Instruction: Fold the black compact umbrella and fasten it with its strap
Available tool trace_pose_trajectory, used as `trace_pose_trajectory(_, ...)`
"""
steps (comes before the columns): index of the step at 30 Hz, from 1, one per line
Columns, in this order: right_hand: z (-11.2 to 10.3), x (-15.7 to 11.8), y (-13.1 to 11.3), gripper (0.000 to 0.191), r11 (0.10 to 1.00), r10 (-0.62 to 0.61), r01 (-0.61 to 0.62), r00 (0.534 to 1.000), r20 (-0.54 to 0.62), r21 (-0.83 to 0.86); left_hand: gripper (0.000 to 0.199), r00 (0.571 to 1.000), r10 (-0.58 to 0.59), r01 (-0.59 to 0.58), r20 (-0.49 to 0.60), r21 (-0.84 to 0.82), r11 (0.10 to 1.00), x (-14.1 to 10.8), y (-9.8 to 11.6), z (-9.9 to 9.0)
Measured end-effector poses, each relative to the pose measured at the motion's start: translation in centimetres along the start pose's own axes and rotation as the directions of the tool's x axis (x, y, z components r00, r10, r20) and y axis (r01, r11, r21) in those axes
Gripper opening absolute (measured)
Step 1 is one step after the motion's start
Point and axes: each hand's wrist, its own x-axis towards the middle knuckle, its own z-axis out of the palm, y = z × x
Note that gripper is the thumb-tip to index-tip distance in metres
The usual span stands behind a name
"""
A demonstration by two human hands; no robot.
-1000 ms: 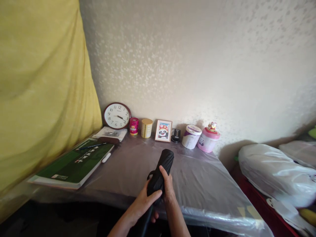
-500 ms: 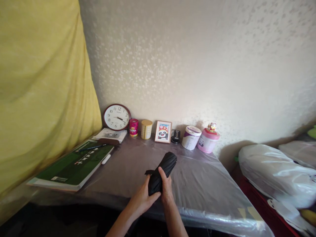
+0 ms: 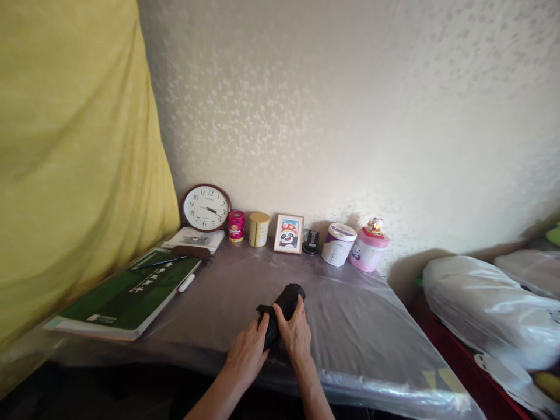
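Note:
A black folded umbrella (image 3: pixel 287 300) lies slanted in both my hands near the front of the table, its far end pointing up and to the right. A loose strap (image 3: pixel 263 310) sticks out on its left side. My left hand (image 3: pixel 248 347) grips the near end, the thumb side partly hidden. Over the right side of the umbrella, my right hand (image 3: pixel 296 331) is wrapped with its fingers curled towards the far end. The umbrella's underside cannot be seen.
Along the wall stand a clock (image 3: pixel 206 208), a pink can (image 3: pixel 236 226), a yellow-lidded tin (image 3: pixel 259 230), a panda picture frame (image 3: pixel 289 233), a black device (image 3: pixel 311 242) and two tubs (image 3: pixel 338 245). A green book (image 3: pixel 126 291) with a pen (image 3: pixel 160 262) lies left; plastic bags (image 3: pixel 485 309) sit right.
The umbrella's far end has dropped lower and slightly left. My right hand has moved up along it, its fingers now over the top. My left hand has shifted a little left.

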Motion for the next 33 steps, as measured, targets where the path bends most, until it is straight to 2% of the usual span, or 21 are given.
trace_pose_trajectory(2, 0.2, 0.0, 0.0, 0.062, 0.989, -0.124, 0.126, 0.992, 0.034, -0.082, 0.064, 1.000, -0.006, 0.006, 0.002, 0.037, 0.999, -0.1, 0.2, 0.1)
trace_pose_trajectory(5, 0.7, 0.1, -0.1, 0.032, 0.931, -0.323, 0.347, 0.928, 0.185, -0.114, 0.063, 1.000, -0.022, 0.022, -0.005, 0.075, 0.997, -0.2, 0.4, 0.2)
trace_pose_trajectory(9, 0.4, 0.4, -0.8, 0.031, 0.870, -0.449, 0.489, 0.839, 0.306, -0.064, 0.059, 0.999, -0.038, 0.038, -0.007, 0.094, 0.995, -0.1, 0.5, 0.5)
trace_pose_trajectory(13, -0.9, 0.8, -2.0, 0.029, 0.808, -0.556, 0.581, 0.694, 0.458, 0.101, 0.058, 0.999, -0.044, 0.045, -0.004, 0.099, 0.994, -0.2, 0.5, 0.5)
trace_pose_trajectory(15, -1.3, 1.2, -2.4, 0.023, 0.814, -0.558, 0.556, 0.665, 0.496, 0.169, 0.056, 0.999, -0.046, 0.046, -0.002, 0.098, 0.994, -0.3, 0.6, 0.4)
trace_pose_trajectory(16, -1.3, 1.4, -2.4, 0.020, 0.828, -0.544, 0.529, 0.672, 0.503, 0.188, 0.055, 0.999, -0.048, 0.048, -0.002, 0.097, 0.994, -0.3, 0.7, 0.3)
trace_pose_trajectory(18, -1.0, 1.9, -2.2, 0.014, 0.875, -0.479, 0.434, 0.714, 0.511, 0.213, 0.056, 0.998, -0.063, 0.063, -0.008, 0.094, 0.994, -0.4, 0.8, 0.2)
trace_pose_trajectory(21, -0.4, 2.6, -1.6, 0.018, 0.952, -0.268, 0.124, 0.779, 0.566, 0.280, 0.059, 0.996, -0.091, 0.093, -0.025, 0.094, 0.991, -0.4, 1.1, 0.1)
trace_pose_trajectory(23, -0.3, 3.0, -1.4, 0.024, 0.948, -0.151, -0.060, 0.779, 0.608, 0.312, 0.059, 0.995, -0.096, 0.099, -0.036, 0.095, 0.991, -0.5, 1.3, 0.1)
trace_pose_trajectory(24, -0.4, 3.1, -1.4, 0.026, 0.941, -0.129, -0.102, 0.773, 0.621, 0.322, 0.059, 0.995, -0.092, 0.096, -0.040, 0.093, 0.991, -0.5, 1.4, 0.1)
trace_pose_trajectory(29, -1.0, 3.5, -1.7, 0.030, 0.943, -0.159, -0.089, 0.725, 0.670, 0.320, 0.060, 0.998, -0.063, 0.063, -0.032, 0.019, 0.998, -0.7, 0.9, -0.2)
trace_pose_trajectory(33, -1.1, 3.6, -1.7, 0.029, 0.946, -0.162, -0.081, 0.718, 0.677, 0.313, 0.056, 0.999, -0.038, 0.038, 0.002, -0.132, 0.991, -0.1, -0.2, 0.0)
